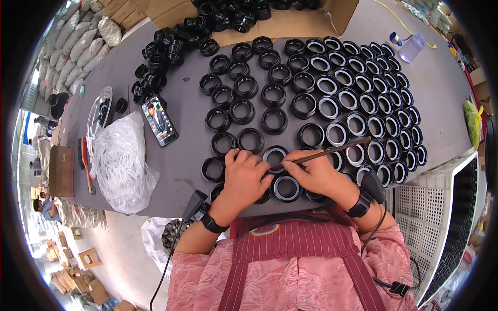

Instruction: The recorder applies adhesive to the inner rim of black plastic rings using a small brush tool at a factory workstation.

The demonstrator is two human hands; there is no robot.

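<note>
A thin dark-brown stick (340,148) lies in the grip of my right hand (317,175), its lower end hidden by the fingertips. Those fingertips meet the right rim of a black ring (275,151) with a pale ring inside it. From the other side, my left hand (241,179) has bent fingers against the same black ring's left rim. Just below both hands, another black ring (287,187) shows a pale lining. Black rings without a pale lining (250,140) stand to the left; many lined black rings (356,124) fill the right.
A clear bag of white rings (122,160), a phone (158,122) and a steel tray (98,111) sit on the table's left. Loose black rings (166,49) pile up beside a cardboard box (290,26). A white crate (423,217) is at the right, a bottle (411,48) far right.
</note>
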